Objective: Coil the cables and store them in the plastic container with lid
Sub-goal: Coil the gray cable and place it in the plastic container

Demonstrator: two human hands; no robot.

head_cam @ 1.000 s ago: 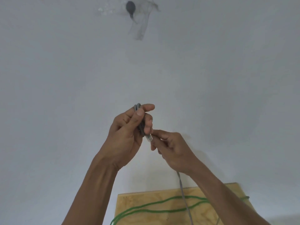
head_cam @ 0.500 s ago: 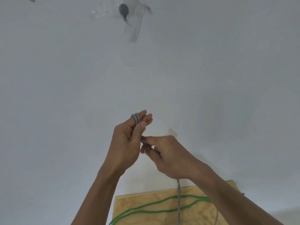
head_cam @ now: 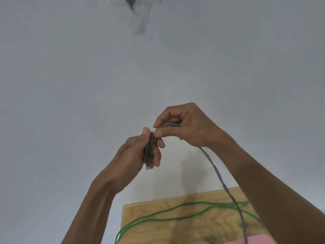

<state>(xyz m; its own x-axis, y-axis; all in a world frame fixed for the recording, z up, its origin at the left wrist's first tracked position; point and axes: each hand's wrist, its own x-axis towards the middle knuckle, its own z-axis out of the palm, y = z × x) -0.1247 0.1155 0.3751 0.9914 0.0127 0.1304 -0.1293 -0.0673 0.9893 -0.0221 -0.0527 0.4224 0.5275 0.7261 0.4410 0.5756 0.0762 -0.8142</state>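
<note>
A grey cable [head_cam: 218,173] is held up in front of a pale wall [head_cam: 70,85], several short loops of it gathered into a small bundle. The bundle is gripped by the left hand [head_cam: 139,155], fingers curled round it and thumb pressed along its top (a pale connector end pokes out below). The strand leading off the bundle is pinched between thumb and forefinger of the right hand [head_cam: 188,127]. From there the cable trails down to a plywood board [head_cam: 175,231], where a green cable [head_cam: 158,217] lies in loose curves beside a pink object [head_cam: 249,241] at the lower edge.
</note>
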